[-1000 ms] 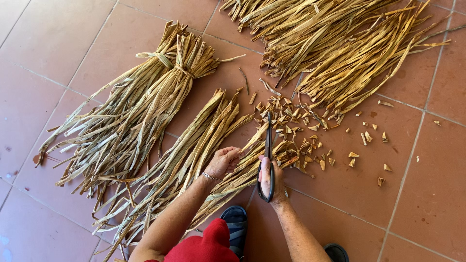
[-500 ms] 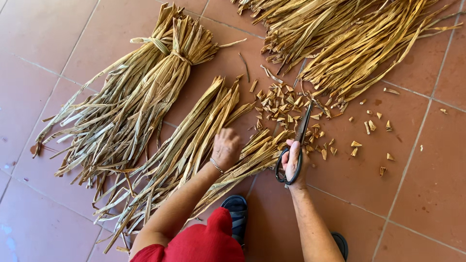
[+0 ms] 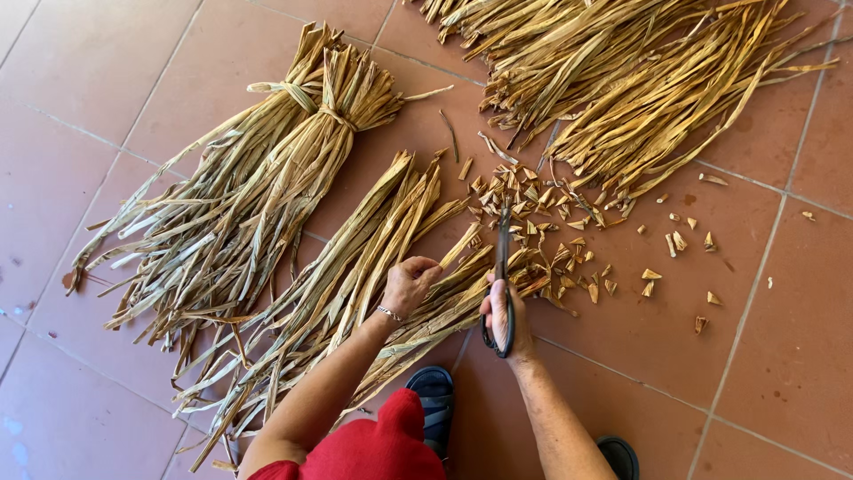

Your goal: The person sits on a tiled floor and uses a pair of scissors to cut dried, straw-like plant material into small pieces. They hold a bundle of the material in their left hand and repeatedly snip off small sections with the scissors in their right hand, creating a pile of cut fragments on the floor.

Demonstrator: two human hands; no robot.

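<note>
A person crouches over a red tiled floor [image 3: 107,98], trimming dried leaves. The right hand [image 3: 505,313] is clenched around the black handles of scissors [image 3: 502,267], whose blades point away from the fingers into a scatter of cut leaf tips [image 3: 542,222]. The left hand [image 3: 409,284], just beside the scissors, grips a leaf strip from the loose bundle [image 3: 355,293] lying beneath its fingers. A tied bundle [image 3: 258,187] rests beyond that hand; an untrimmed heap [image 3: 640,89] lies past the blades.

You are looking down at a floor of large reddish-brown square tiles [image 3: 107,80] with pale grout lines; daylight is falling evenly, leaving faint pale smudges at the lower left.
</note>
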